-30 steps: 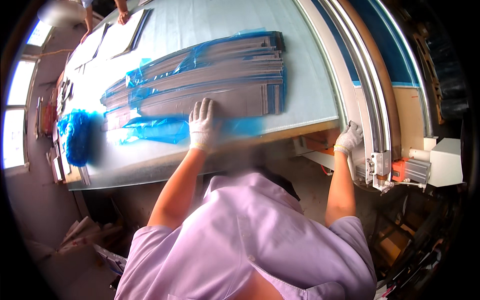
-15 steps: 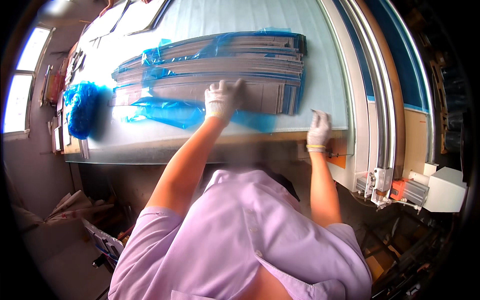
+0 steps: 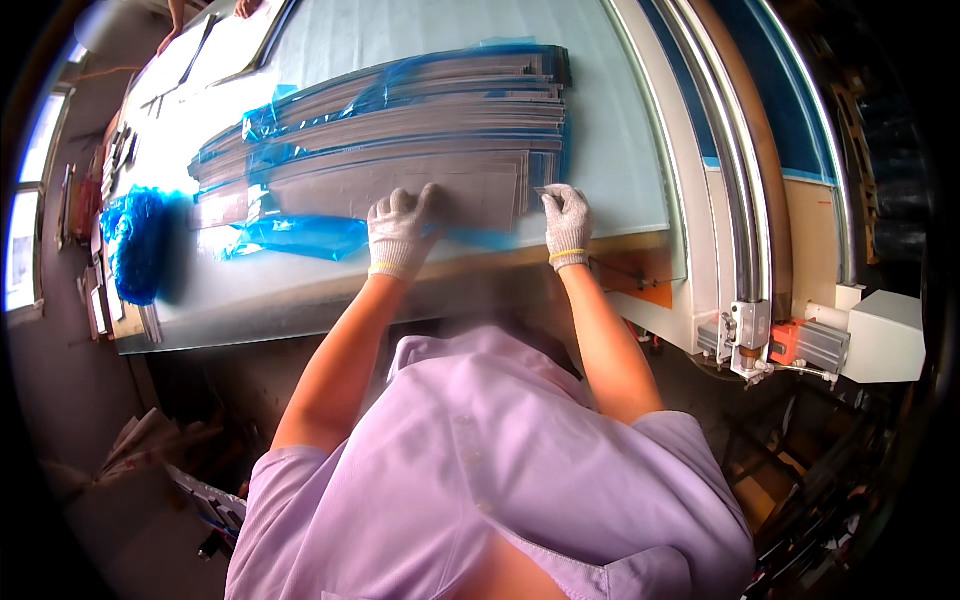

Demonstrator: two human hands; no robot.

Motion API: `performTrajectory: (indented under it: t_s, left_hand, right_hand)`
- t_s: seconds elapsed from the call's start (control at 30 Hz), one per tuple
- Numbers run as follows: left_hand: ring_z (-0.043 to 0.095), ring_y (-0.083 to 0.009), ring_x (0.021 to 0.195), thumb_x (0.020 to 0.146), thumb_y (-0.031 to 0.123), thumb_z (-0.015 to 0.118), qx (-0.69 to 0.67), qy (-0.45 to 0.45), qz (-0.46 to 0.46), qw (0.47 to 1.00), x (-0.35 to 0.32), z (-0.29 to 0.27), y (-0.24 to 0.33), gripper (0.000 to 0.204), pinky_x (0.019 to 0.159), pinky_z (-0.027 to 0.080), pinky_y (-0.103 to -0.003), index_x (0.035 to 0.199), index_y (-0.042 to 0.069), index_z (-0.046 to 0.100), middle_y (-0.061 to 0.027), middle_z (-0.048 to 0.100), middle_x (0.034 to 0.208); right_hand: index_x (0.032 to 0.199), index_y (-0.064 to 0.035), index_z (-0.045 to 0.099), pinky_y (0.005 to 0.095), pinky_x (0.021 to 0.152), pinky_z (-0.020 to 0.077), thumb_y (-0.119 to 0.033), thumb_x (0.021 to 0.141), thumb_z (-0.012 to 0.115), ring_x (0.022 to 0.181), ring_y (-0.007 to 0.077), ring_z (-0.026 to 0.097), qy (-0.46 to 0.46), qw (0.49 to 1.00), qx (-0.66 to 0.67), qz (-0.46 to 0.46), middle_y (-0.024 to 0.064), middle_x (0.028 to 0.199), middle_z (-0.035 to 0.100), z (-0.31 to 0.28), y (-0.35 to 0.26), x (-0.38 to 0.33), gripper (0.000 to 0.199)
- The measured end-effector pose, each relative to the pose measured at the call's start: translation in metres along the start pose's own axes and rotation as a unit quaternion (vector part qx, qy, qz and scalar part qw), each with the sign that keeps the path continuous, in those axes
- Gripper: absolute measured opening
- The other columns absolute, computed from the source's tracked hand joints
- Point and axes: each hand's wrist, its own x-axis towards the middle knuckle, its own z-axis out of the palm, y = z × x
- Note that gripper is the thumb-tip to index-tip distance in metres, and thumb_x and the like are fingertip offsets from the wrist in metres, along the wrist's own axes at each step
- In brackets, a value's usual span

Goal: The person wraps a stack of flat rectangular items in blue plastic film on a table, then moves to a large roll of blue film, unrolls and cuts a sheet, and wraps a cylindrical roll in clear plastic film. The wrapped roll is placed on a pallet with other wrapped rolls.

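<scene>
A fanned stack of long grey metal strips (image 3: 420,130), partly wrapped in blue plastic film, lies across a pale glass table (image 3: 420,30). My left hand (image 3: 400,232), in a white knit glove, presses flat on the nearest strip (image 3: 340,190), fingers spread. My right hand (image 3: 566,222), also gloved, pinches the right end of that same strip at its corner. Loose blue film (image 3: 300,236) lies just left of my left hand.
A crumpled bundle of blue film (image 3: 135,240) sits at the table's left end. A white machine frame with metal rails (image 3: 720,150) runs along the right, with a white and orange unit (image 3: 850,335) below. Another person's hands (image 3: 245,8) show at the far end.
My right hand came up from the machine fitting at the right and now grips the strip's right end. My left hand stays on the strip.
</scene>
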Motion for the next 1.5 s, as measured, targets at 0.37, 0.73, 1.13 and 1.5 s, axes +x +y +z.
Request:
performTrajectory:
  t_s: [0.37,0.73,1.13,1.5]
  left_hand:
    - [0.038,-0.0380,0.131,0.067,0.036,0.082,-0.041,0.043,0.058,0.997,0.031,0.012,0.018,0.091,0.107,0.031,-0.051,0.144,0.016,0.039,-0.0147,0.041,0.143]
    - [0.038,-0.0392,0.131,0.061,0.038,0.084,-0.013,0.026,0.043,0.999,0.042,0.011,0.020,0.097,0.104,0.035,-0.052,0.144,0.018,0.038,-0.0119,0.037,0.148]
    - [0.034,-0.0360,0.135,0.057,0.040,0.088,-0.011,0.010,0.049,0.999,0.062,0.014,0.018,0.108,0.111,0.028,-0.051,0.147,0.016,0.034,-0.0129,0.038,0.146]
    - [0.035,-0.0366,0.135,0.057,0.039,0.087,0.003,0.029,0.064,0.998,0.061,0.011,0.015,0.104,0.111,0.028,-0.052,0.145,0.016,0.037,-0.0124,0.039,0.146]
  right_hand:
    - [0.084,-0.0097,0.068,0.0386,0.070,0.0505,-0.008,0.076,0.071,0.076,0.0300,0.063,-0.019,0.999,-0.026,0.038,0.0108,0.082,0.065,0.012,0.007,0.015,0.008]
    - [0.082,-0.0092,0.068,0.0388,0.072,0.0512,-0.010,0.077,0.072,0.079,0.0301,0.065,-0.020,0.996,-0.042,0.073,0.0117,0.084,0.066,0.013,0.005,0.020,0.006]
    - [0.093,-0.0001,0.070,0.0261,0.075,0.0486,-0.003,0.083,0.067,0.083,0.0115,0.063,-0.142,0.947,0.248,0.150,0.0045,0.089,0.070,0.015,0.014,0.027,0.011]
    - [0.087,-0.0008,0.070,0.0344,0.075,0.0504,-0.005,0.080,0.069,0.080,0.0235,0.065,0.106,0.979,-0.037,0.170,0.0143,0.084,0.070,-0.057,0.052,0.046,0.009]
